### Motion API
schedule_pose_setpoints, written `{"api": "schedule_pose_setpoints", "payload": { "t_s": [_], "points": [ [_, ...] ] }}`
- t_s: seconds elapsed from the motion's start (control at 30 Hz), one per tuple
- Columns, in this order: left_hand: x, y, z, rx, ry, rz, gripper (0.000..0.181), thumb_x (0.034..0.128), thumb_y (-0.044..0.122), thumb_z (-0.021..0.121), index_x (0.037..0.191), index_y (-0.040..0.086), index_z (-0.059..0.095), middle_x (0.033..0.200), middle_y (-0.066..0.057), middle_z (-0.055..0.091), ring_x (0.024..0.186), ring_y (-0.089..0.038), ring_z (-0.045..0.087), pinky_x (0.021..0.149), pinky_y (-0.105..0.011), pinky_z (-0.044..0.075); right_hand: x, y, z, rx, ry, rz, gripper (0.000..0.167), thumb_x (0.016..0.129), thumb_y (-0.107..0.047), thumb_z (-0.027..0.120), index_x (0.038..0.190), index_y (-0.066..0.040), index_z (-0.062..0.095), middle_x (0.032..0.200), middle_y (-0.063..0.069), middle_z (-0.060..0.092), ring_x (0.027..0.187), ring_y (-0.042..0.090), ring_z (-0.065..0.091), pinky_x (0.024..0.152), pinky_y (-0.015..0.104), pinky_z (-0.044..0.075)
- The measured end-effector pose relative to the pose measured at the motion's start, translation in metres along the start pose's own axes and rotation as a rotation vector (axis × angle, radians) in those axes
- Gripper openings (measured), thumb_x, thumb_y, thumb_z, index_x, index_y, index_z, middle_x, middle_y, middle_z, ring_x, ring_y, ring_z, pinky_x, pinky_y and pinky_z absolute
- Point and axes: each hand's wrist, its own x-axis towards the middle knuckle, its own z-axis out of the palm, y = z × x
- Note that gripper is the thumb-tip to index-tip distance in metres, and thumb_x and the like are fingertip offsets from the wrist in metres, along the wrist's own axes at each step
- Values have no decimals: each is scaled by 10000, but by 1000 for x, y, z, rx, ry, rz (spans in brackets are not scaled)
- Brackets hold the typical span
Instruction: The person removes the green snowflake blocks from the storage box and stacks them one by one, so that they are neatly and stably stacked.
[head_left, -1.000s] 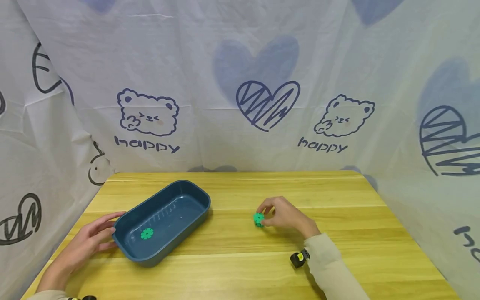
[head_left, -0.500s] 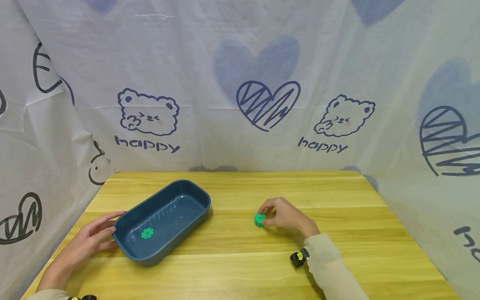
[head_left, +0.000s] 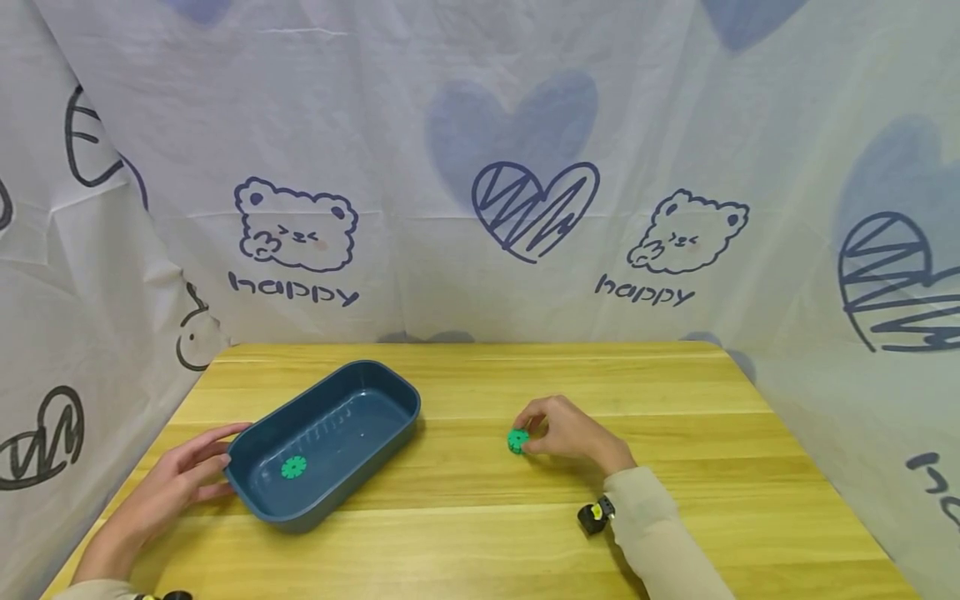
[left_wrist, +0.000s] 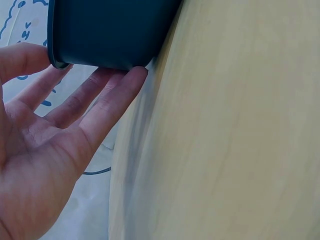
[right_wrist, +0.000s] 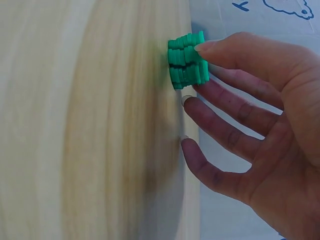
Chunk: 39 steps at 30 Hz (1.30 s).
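Near the middle of the table, my right hand (head_left: 572, 429) pinches a stack of green snowflake building discs (head_left: 517, 441) between thumb and fingers. In the right wrist view, several notched discs (right_wrist: 183, 62) lie one on another against the tabletop, with the thumb tip at the topmost one. The other fingers of this hand are loosely bent, clear of the stack. At the left, my left hand (head_left: 178, 475) touches the near-left end of a dark blue bin (head_left: 303, 508) with fairly straight fingers on its outer wall and the thumb at its rim. A single green disc (head_left: 294, 467) lies flat inside the bin.
The wooden table (head_left: 480, 550) carries the bin on its left half. A white cloth (head_left: 420, 275) printed with hearts and bears hangs behind the table and along both sides. A small black wrist device (head_left: 594, 518) sits at the right sleeve (head_left: 652, 517).
The right hand tilts the green discs slightly, with only tiny shifts of the fingers. The left hand and the bin have stayed in place.
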Motion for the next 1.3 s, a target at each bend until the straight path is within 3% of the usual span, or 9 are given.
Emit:
{"api": "schedule_pose_setpoints", "payload": {
  "t_s": [0.3, 0.53, 1.3],
  "points": [
    [2, -3, -3, -43, -25, 33, 481, 1107, 129, 468, 1584, 126, 406, 1243, 216, 663, 1092, -2, 682, 823, -283, 635, 1, 0, 0, 2, -6, 28, 289, 861, -120, 826, 1135, -66, 752, 1092, 50, 756, 960, 151, 693, 858, 283, 595],
    [1, -3, -2, -29, -17, 23, 487, 1107, 147, 475, 1584, 96, 394, 1252, 229, 655, 1100, 7, 678, 834, -287, 634, 1, 1, 1, -20, -21, 35, 371, 839, -148, 855, 1180, -60, 737, 1119, 50, 748, 1010, 184, 693, 891, 339, 600],
    [1, -1, -1, -19, -5, 5, 490, 1107, 162, 480, 1586, 102, 394, 1240, 238, 651, 1090, 9, 677, 832, -284, 632, 0, 3, 2, -47, -11, 48, 322, 841, -159, 863, 1133, -84, 751, 1104, 33, 748, 1046, 205, 701, 919, 359, 600]
  ]
}}
